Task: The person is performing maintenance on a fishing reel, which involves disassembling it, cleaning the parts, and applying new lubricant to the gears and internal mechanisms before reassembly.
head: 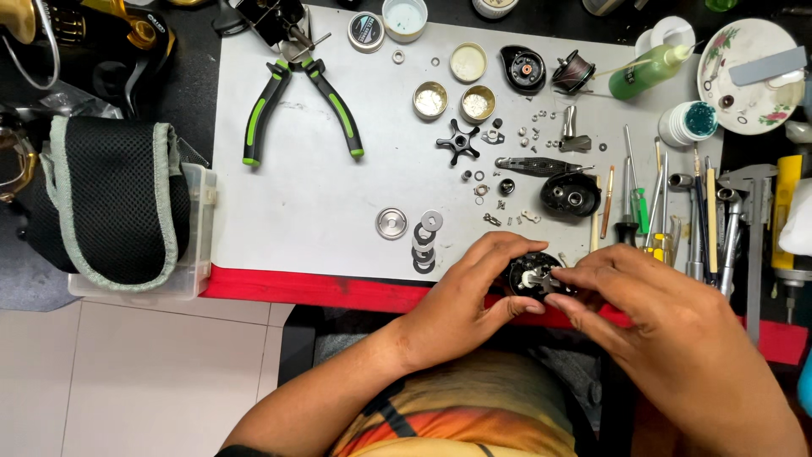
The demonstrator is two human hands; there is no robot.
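Left hand (474,292) grips black reel body (531,275) | right hand (668,330) pinches its metal part (536,278) | washers (424,241) just beside

Your pliers (300,106) have green-and-black handles on a white mat (296,203) edged in red. The pouch (114,199) is black mesh trimmed pale green, the squeeze bottle (647,72) green, the plate (748,76) white with flowers.

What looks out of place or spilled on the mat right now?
Nothing spilled. The pliers lie open beside the parts; small screws sit scattered but on the mat. Both hands hold the reel body.
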